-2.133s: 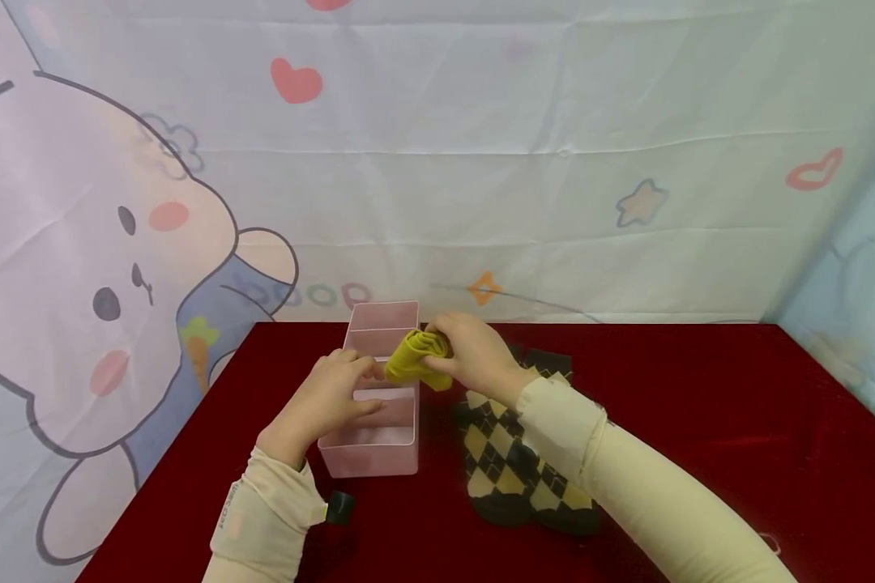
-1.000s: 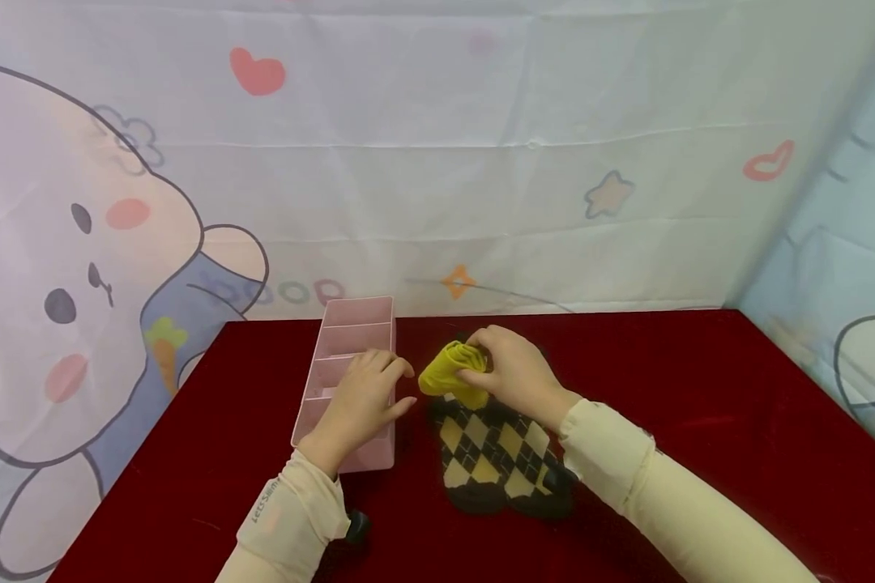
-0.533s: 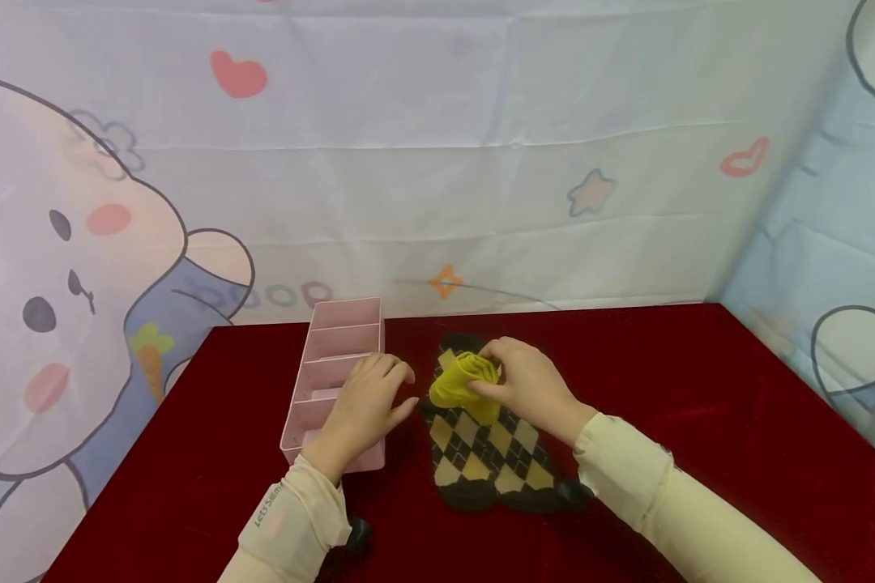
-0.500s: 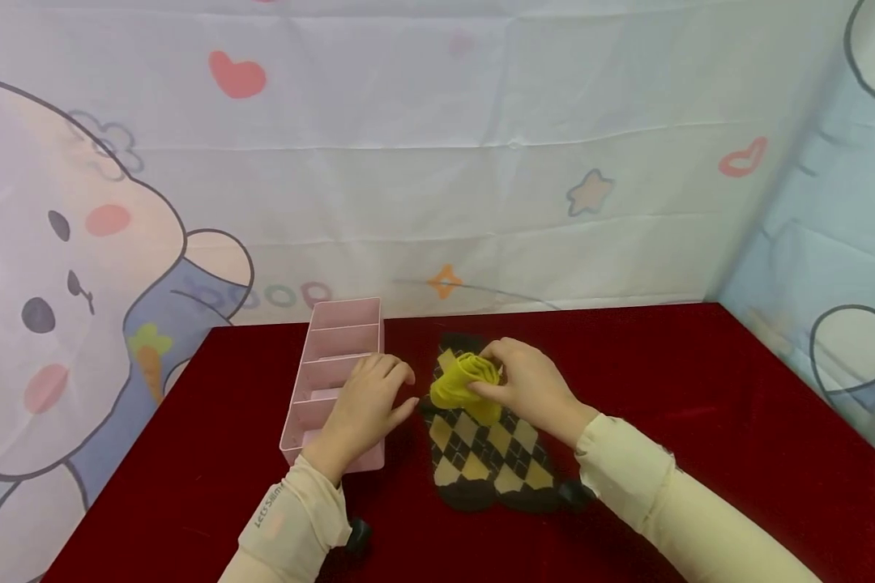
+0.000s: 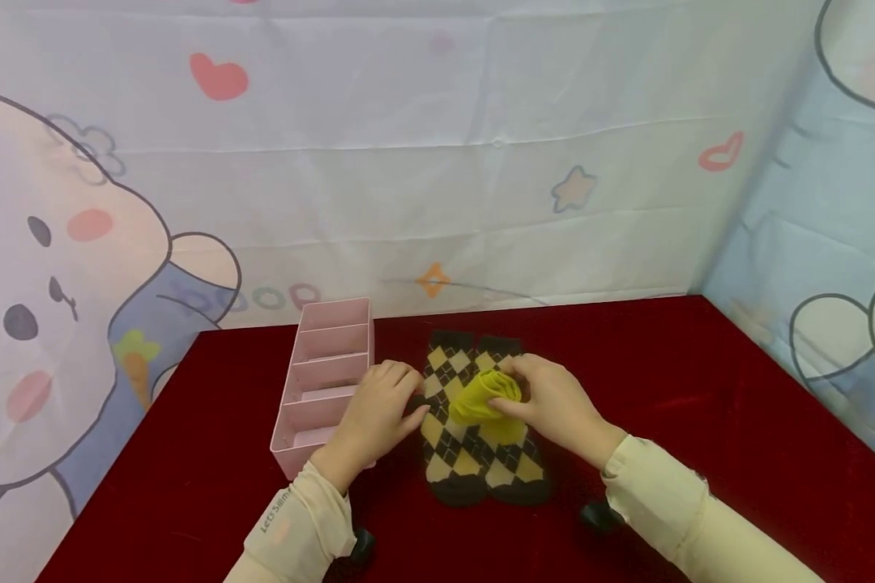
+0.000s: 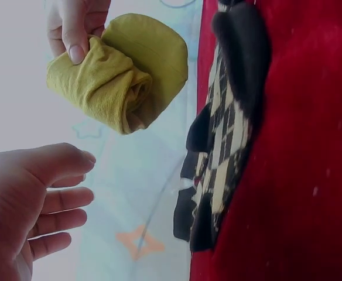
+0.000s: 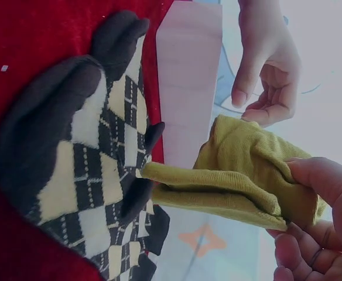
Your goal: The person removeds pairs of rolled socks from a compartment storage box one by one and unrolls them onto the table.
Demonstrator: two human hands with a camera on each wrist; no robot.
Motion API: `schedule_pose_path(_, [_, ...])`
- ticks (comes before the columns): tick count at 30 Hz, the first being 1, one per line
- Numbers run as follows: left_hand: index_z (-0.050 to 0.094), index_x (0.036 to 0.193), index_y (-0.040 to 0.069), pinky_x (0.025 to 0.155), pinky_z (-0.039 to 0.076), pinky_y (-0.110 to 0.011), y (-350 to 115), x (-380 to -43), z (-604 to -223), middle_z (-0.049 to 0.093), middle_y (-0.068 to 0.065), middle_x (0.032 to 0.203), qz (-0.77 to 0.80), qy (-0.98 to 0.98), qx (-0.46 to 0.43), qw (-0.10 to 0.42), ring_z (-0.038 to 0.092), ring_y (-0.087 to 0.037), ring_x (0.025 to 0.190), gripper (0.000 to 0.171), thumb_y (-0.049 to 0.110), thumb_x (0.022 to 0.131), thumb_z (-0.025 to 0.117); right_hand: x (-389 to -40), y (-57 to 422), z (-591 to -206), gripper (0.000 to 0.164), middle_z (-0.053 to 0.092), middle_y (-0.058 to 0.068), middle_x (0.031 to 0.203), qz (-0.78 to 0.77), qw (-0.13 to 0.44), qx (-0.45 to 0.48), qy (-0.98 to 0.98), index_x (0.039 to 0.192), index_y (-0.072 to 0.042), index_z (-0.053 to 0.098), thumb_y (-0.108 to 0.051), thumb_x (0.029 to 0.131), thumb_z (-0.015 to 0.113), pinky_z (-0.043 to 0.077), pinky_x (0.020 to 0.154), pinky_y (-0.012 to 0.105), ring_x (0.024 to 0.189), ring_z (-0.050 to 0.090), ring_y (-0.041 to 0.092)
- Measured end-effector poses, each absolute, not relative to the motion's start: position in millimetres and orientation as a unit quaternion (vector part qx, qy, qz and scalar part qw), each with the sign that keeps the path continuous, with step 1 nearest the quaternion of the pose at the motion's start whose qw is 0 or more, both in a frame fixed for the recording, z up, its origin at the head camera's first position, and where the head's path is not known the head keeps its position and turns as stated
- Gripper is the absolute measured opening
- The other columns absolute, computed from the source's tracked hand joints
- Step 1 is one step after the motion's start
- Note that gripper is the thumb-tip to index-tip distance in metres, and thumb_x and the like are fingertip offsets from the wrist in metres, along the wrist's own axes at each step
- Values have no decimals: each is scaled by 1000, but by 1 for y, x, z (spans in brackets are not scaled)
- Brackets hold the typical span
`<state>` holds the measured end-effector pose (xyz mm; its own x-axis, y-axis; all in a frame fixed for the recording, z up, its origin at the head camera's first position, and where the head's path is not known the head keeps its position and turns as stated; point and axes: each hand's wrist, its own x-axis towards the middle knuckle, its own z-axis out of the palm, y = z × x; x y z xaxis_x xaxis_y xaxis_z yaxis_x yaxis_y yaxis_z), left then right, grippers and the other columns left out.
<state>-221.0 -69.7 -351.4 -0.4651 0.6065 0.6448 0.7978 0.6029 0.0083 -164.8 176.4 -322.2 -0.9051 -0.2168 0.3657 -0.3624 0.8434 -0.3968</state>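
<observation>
My right hand (image 5: 561, 405) pinches a rolled yellow sock bundle (image 5: 484, 397) between thumb and fingers. In the left wrist view the yellow bundle (image 6: 101, 82) shows a coiled roll with a loose rounded flap. It hangs above a pair of black, cream and tan argyle socks (image 5: 452, 453), which lie flat side by side on the table. My left hand (image 5: 379, 417) holds nothing; its fingers are loosely bent beside the argyle socks, near the right side of a pink divided box (image 5: 284, 457). A gap separates the left fingertips from the yellow bundle in the left wrist view.
The pink box has several compartments in a row and stands left of the socks. Dark red cloth (image 5: 663, 389) covers the table. A pale printed curtain (image 5: 437, 162) hangs behind its back edge. Small dark objects (image 5: 599, 517) sit by each wrist.
The yellow bundle has gone with my right hand from the box's right edge to above the argyle socks. My left hand has shifted rightward off the box. The head view has turned right.
</observation>
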Motion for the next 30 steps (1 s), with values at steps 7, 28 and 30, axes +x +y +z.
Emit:
schedule_pose_path(7, [59, 88, 13, 83, 46, -35, -57, -211, -353, 61, 3, 89, -156, -831, -441, 303, 57, -18, 93, 23, 16, 75, 78, -152, 189, -325, 28, 63, -2, 85, 239, 147, 134, -950, 97, -9, 66, -28, 80, 77, 44, 62, 21, 69, 53, 11])
schedule_pose_path(28, [59, 85, 16, 84, 48, -32, -18, -185, -364, 61, 5, 87, -155, -801, -488, 310, 57, -15, 90, 25, 18, 72, 81, -124, 231, -349, 26, 60, -5, 73, 272, 110, 62, -954, 92, -9, 65, -29, 80, 77, 42, 56, 19, 63, 48, 5])
schedule_pose_path(30, [60, 86, 16, 82, 47, -30, -12, -181, -365, 62, 5, 88, -151, -801, -496, 299, 58, -14, 90, 25, 20, 73, 81, -123, 236, -351, 26, 60, -4, 72, 270, 104, 53, -956, 92, -9, 65, -30, 80, 76, 41, 55, 19, 62, 47, 6])
